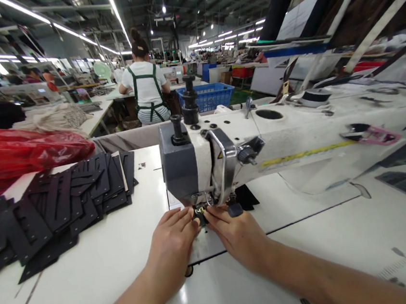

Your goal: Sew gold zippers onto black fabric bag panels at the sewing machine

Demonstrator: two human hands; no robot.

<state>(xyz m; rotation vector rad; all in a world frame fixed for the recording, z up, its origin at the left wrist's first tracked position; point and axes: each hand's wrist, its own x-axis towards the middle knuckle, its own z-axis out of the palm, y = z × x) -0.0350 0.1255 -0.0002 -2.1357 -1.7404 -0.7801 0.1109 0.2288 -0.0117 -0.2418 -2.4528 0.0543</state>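
A white and grey sewing machine (260, 141) stands on the white table (103, 273). My left hand (172, 242) and my right hand (238, 233) meet under its needle head. Their fingertips pinch a small dark piece (199, 215) at the presser foot, most of it hidden by the fingers. A black piece (246, 197) lies behind the needle. To the left a fanned stack of black cut pieces (66, 200) lies on the table.
A red plastic bag (18, 154) sits at the far left behind the black pieces. A person in a white top and green apron straps (147, 87) sits ahead, back turned, near a blue basket (208, 96). Thread cones (279, 1) stand at the upper right.
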